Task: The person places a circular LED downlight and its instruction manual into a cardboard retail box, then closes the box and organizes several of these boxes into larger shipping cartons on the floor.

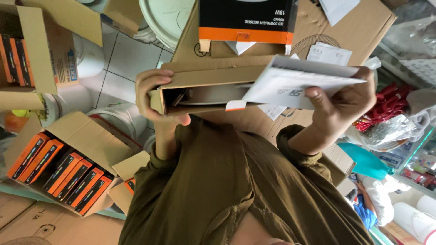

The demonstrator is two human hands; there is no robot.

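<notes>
Before the chest, the brown cardboard box (213, 77) lies with its long axis crosswise, and the left hand (152, 93) has its grip wrapped round the box's left end. At the opposite end, the right hand (347, 97) pinches a white leaflet (295, 81), thumb on top.

One head-worn camera looks steeply down, close over the person's chest.

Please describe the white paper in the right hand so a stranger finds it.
Start at the open brown carton held before the olive shirt. A folded white leaflet sticks out at its right end. Unlike the loose papers behind, the right hand pinches it.
</notes>
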